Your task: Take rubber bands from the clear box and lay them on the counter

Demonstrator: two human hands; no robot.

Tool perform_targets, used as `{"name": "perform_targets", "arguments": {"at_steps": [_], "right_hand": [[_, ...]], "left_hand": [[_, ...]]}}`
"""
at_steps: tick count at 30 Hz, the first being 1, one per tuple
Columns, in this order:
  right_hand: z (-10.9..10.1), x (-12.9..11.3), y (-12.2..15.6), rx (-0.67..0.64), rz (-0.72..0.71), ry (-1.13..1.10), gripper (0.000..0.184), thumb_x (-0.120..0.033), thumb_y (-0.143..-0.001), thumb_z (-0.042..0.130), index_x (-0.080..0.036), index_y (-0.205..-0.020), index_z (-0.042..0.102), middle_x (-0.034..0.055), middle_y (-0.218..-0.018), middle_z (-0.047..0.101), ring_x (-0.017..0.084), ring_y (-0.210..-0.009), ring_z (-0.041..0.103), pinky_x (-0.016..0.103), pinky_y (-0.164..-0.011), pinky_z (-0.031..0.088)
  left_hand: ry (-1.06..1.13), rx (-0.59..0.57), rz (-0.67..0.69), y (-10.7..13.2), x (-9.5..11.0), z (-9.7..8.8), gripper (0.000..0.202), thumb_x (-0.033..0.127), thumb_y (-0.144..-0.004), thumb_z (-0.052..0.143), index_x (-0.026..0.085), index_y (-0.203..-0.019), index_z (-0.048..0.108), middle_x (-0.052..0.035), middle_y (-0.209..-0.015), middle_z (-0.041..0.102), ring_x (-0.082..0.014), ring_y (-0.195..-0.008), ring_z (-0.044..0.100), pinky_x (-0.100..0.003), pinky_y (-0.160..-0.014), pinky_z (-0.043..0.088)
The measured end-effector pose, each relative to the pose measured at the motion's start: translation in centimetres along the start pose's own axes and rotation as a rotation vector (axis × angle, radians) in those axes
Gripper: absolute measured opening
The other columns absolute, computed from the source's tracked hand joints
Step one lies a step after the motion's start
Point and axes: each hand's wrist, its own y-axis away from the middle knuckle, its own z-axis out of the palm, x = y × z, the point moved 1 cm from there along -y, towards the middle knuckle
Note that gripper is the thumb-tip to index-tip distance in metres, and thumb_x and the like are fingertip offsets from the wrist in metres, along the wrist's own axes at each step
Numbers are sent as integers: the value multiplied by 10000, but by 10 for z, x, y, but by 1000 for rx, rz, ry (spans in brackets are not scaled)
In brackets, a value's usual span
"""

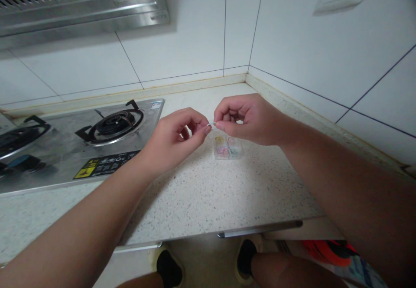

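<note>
My left hand (182, 134) and my right hand (248, 116) meet above the worktop, fingertips almost touching. Between them a small thin white piece (211, 124) is pinched from both sides; its exact kind is too small to make out. Just below the hands sits a clear plastic box (229, 155) with compartments. Small yellow, pink, white and greenish items show in it, too fine to name. My right hand hides part of the box's far side.
To the left is a steel gas hob (61, 136) with raised burner supports (113, 123). A range hood (81, 6) hangs above it. Tiled walls meet in a corner behind the speckled worktop (201, 205). A drawer handle (260, 228) juts out below the front edge.
</note>
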Motion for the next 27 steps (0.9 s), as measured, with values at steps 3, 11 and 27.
{"name": "perform_targets", "arguments": {"at_steps": [3, 11, 27], "right_hand": [[0, 1, 0, -9, -11, 5, 43, -165, -854, 705, -153, -824, 676, -26, -652, 564, 92, -576, 472, 206, -502, 360], [-1, 1, 0, -22, 6, 8, 42, -167, -856, 712, -153, -826, 687, -33, -642, 558, 88, -564, 454, 212, -499, 346], [0, -2, 0, -12, 13, -28, 96, -148, -832, 746, -161, -807, 654, -38, -639, 553, 84, -578, 475, 197, -504, 379]], "left_hand": [[1, -6, 10, 0, 1, 0, 112, 275, -918, 682, 173, -870, 681, -22, -769, 663, -112, -669, 589, -197, -534, 448], [-23, -19, 4, -2, 5, -1, 115, 263, -913, 646, 171, -851, 678, -31, -760, 677, -117, -664, 594, -204, -539, 457], [-1, -12, 5, -1, 2, -1, 114, 266, -901, 710, 175, -842, 675, -23, -773, 677, -111, -661, 593, -203, -536, 457]]}}
